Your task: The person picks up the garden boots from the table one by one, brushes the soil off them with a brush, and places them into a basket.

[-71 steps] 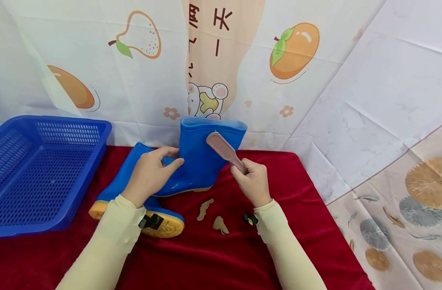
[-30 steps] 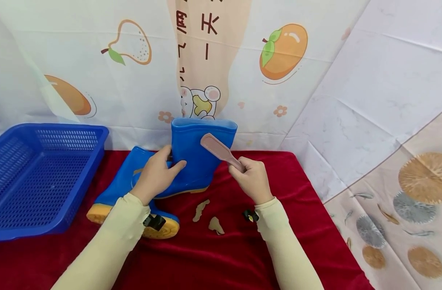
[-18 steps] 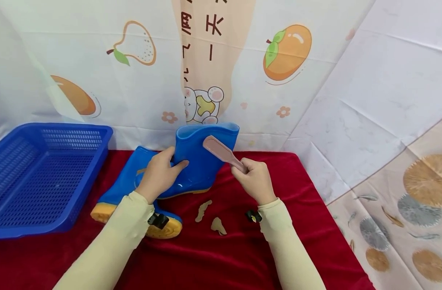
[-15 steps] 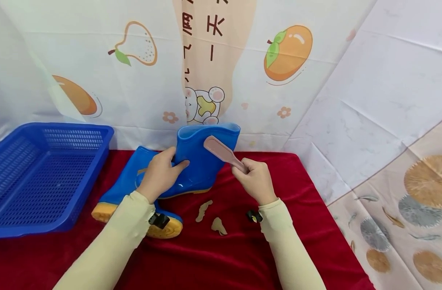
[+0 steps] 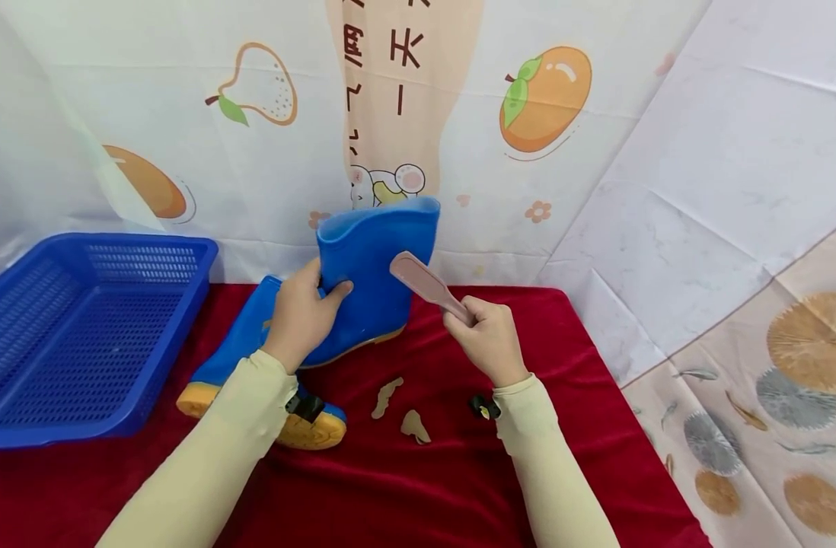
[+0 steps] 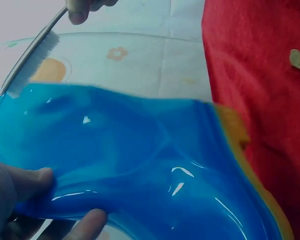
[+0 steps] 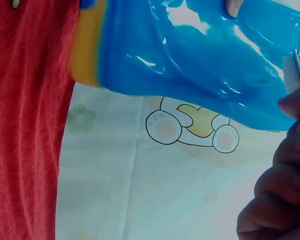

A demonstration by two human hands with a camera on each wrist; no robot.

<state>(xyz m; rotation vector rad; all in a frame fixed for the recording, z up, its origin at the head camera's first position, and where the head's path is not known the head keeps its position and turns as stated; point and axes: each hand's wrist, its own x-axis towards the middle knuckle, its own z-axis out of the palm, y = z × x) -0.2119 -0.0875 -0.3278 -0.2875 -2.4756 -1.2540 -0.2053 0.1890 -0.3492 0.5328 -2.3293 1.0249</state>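
Observation:
A blue rain boot (image 5: 377, 278) with a yellow sole is held tilted, its wide opening up and toward the wall. My left hand (image 5: 301, 316) grips its shaft from the left, thumb on the near face and the other fingers behind. My right hand (image 5: 489, 339) holds a pinkish-brown brush (image 5: 420, 278) by its handle, the brush's back facing up. In the left wrist view the brush's white bristles (image 6: 36, 65) are at the edge of the shaft. A second blue boot (image 5: 236, 335) lies on the red cloth, partly hidden behind my left forearm.
A blue plastic basket (image 5: 202, 297) stands at the left. Two small tan scraps (image 5: 387, 398) lie on the red cloth (image 5: 390, 487) in front of the boots. A printed white curtain (image 5: 274, 190) hangs close behind, and the cloth's right edge slopes toward me.
The held boot has risen and tilted, its opening now higher and slightly further left. My left hand has moved up with it. The brush stays in my right hand, nearly in place.

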